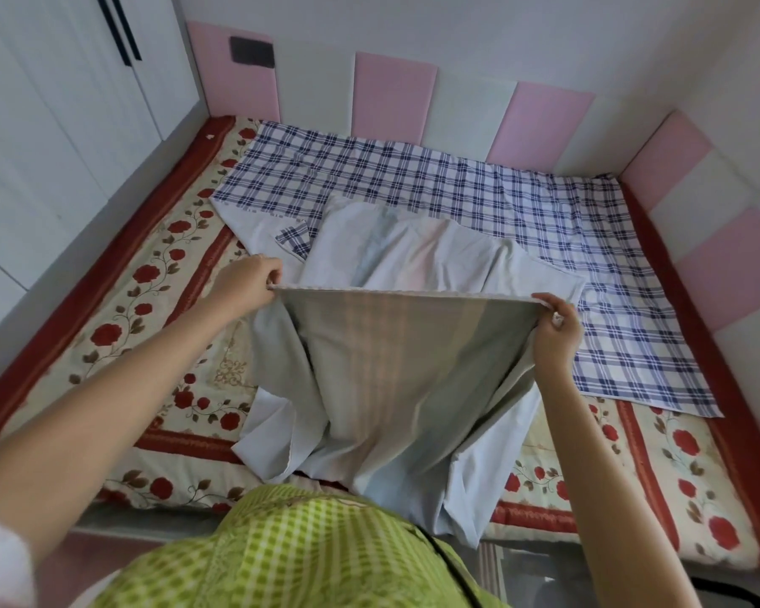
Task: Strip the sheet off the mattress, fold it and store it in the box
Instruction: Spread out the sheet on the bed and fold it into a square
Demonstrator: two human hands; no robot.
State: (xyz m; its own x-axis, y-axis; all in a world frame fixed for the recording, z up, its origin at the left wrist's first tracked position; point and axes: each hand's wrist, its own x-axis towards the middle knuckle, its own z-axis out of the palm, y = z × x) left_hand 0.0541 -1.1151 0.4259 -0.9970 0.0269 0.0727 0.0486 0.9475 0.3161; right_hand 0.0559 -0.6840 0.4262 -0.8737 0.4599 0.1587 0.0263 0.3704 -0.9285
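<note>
The blue-and-white plaid sheet (435, 186) lies partly on the mattress (150, 300), which has a red rose pattern. Its pale grey underside is turned up in the middle. My left hand (249, 285) pinches one end of a raised sheet edge, and my right hand (556, 333) pinches the other end. The edge is stretched taut between them above the mattress, and the cloth below it hangs down in folds towards my body. The plaid part still lies spread flat at the far and right side. No box is in view.
White wardrobe doors (62, 125) stand along the left of the bed. Pink and white padded panels (391, 94) line the far and right walls. The near mattress edge (281, 515) is right in front of my green checked top.
</note>
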